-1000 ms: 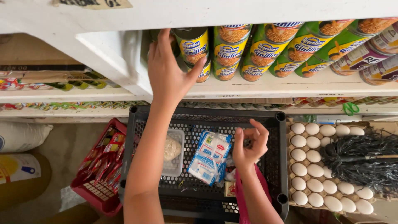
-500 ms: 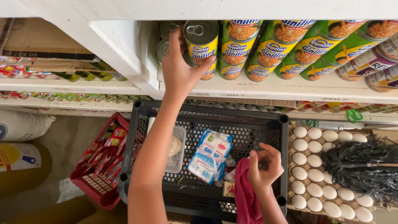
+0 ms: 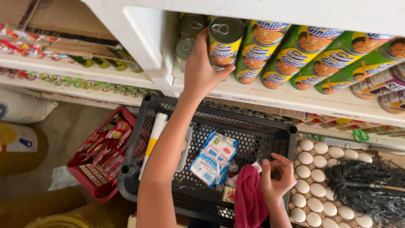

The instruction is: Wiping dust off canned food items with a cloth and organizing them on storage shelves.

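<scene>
A yellow-labelled can (image 3: 225,42) stands at the front edge of the white shelf (image 3: 270,96), leftmost in a row of green cans (image 3: 295,55); the left hand (image 3: 201,69) has its fingers wrapped around it; the right hand (image 3: 276,177), fingers loosely curled and grasping nothing, hovers over the black basket (image 3: 253,126) beside a red cloth (image 3: 249,198); an egg tray (image 3: 320,181) lies just right.

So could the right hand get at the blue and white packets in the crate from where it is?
Probably yes: the right hand hovers at the black crate rim, and the blue and white packets lie uncovered nearby; only the red cloth lies between.
</scene>
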